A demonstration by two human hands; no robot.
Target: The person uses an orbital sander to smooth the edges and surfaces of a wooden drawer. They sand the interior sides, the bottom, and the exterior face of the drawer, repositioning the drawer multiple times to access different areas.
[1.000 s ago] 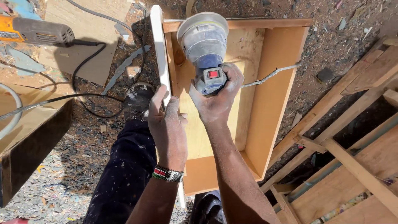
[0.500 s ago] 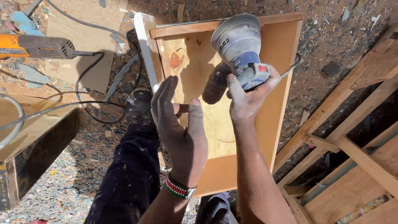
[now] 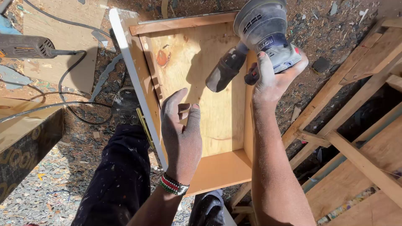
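Right hand [image 3: 272, 81] clamped on the orbital sander [image 3: 261, 31] at 1 o'clock over the wooden drawer [image 3: 217, 167]; left hand [image 3: 181, 134] loose, fingers apart; sander looks heavy, rigid, dusty-slick, best gripped at its body.

Outdoor work area in hard, direct sunlight. Ground [image 3: 79, 167] is bare dirt strewn with wood chips and shavings. Rough timber frame [image 3: 356, 138] lies at right. Plywood sheet [image 3: 63, 46], second power tool [image 3: 25, 46] and black cable [image 3: 67, 79] lie at left.
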